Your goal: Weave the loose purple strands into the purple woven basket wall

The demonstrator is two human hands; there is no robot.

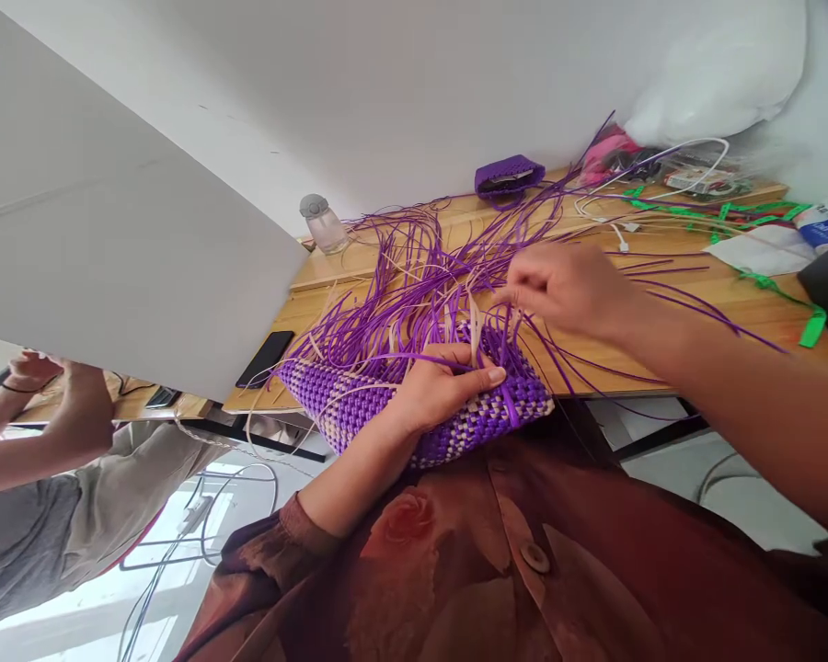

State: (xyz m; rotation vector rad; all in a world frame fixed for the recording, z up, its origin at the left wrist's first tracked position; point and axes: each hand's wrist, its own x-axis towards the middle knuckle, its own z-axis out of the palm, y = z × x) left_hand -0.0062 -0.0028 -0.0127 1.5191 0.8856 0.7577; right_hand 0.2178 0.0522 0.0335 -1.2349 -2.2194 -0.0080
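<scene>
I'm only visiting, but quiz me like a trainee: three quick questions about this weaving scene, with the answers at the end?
1. Which hand presses its thumb on the flat-sided, purple-and-cream woven piece?

2. True or false: the flat, rectangular black phone lies on the light-brown wooden table.

3. Choose one: the clear, rounded bottle at the back has a lid that is
A) red
B) grey
C) green

Key:
1. The person's left hand.
2. True.
3. B.
</scene>
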